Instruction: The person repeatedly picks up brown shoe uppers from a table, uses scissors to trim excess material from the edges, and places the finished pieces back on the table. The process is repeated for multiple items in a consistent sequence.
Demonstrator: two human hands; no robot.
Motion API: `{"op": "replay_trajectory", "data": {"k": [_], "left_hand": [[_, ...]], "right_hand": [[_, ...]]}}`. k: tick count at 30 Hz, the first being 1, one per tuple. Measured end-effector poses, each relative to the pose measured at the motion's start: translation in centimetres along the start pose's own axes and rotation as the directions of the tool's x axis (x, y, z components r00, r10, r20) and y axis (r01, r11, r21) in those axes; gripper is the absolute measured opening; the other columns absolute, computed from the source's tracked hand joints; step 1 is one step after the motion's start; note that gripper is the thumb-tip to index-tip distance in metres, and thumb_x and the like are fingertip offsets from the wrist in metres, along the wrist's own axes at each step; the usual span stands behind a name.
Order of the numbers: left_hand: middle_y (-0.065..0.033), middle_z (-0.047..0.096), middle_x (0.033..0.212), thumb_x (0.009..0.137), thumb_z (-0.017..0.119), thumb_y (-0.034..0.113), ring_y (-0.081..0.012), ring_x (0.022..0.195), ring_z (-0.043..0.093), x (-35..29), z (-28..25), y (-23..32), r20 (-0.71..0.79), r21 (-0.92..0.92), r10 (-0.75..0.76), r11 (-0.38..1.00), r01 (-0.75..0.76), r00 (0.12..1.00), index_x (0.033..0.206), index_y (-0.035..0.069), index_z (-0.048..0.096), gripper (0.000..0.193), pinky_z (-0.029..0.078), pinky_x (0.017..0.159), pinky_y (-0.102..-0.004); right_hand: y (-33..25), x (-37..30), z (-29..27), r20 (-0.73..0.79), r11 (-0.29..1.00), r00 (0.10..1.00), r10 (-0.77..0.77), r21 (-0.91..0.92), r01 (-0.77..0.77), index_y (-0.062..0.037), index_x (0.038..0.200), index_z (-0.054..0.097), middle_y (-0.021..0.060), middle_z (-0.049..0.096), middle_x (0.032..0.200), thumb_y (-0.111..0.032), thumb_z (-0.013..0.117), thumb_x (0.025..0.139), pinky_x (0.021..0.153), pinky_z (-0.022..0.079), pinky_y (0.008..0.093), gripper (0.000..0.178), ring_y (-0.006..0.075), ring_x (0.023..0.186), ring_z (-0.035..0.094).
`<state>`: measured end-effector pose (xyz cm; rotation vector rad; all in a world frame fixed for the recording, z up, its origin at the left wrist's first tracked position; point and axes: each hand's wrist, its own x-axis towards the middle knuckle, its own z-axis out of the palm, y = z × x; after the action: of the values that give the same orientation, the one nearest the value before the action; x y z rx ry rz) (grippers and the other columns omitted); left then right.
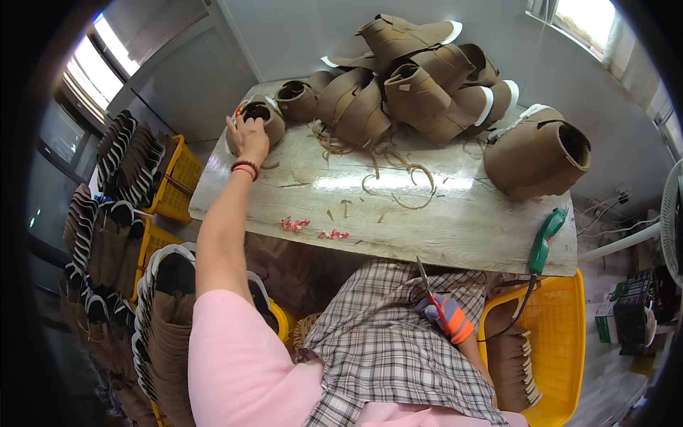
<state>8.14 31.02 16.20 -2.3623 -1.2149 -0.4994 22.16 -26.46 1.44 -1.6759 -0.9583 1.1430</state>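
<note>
My left hand point(248, 136) reaches to the far left of the table, fingers apart at the opening of a brown shoe upper point(274, 128). Whether those fingertips press on its rim is hard to see. A small orange-red bit point(239, 111) shows beside them. My right hand point(449, 318), in an orange and grey-blue glove, rests low near my lap. Its fingers are closed round a pair of red-handled scissors point(436, 302), whose blades point up toward the table's front edge.
More brown uppers point(420, 92) are heaped at the back of the table point(284, 192), one standing at right point(533, 153). Trimmed strips and red scraps lie about. A green corded tool point(548, 235) sits at the right edge. Yellow baskets point(562, 341) with stacked uppers stand on both sides.
</note>
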Motion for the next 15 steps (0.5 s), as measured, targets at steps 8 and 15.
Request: {"op": "replay_trajectory", "data": {"k": [8, 15], "left_hand": [[-0.0139, 0.069, 0.089, 0.087, 0.072, 0.026, -0.039, 0.088, 0.063, -0.3, -8.7, -1.4, -0.475, -0.443, 0.097, 0.832, -0.333, 0.874, 0.093, 0.008, 0.069, 0.019, 0.046, 0.096, -0.0468], [-0.0091, 0.068, 0.117, 0.098, 0.062, 0.015, -0.0183, 0.103, 0.065, -9.1, -20.0, -4.5, -0.011, -0.856, -0.425, -0.464, -0.228, 0.905, 0.118, 0.0, 0.064, 0.025, 0.05, 0.095, -0.0321]], "right_hand": [[-0.3, 0.1, 0.1, -0.031, 0.98, 0.999, 0.039, -0.193, -0.044, -0.0011, 0.096, 0.066, 0.007, 0.058, 0.07, -0.023, 0.061, 0.093, 0.061, 0.044, 0.0319, 0.022, 0.0185, 0.065, 0.054], [-5.8, -4.1, -1.4, -0.128, 0.962, 0.97, 0.208, 0.204, -0.18, -0.0031, 0.105, 0.064, -0.0019, 0.051, 0.069, -0.008, 0.059, 0.086, 0.053, 0.036, 0.0249, 0.02, 0.0077, 0.059, 0.045]]}}
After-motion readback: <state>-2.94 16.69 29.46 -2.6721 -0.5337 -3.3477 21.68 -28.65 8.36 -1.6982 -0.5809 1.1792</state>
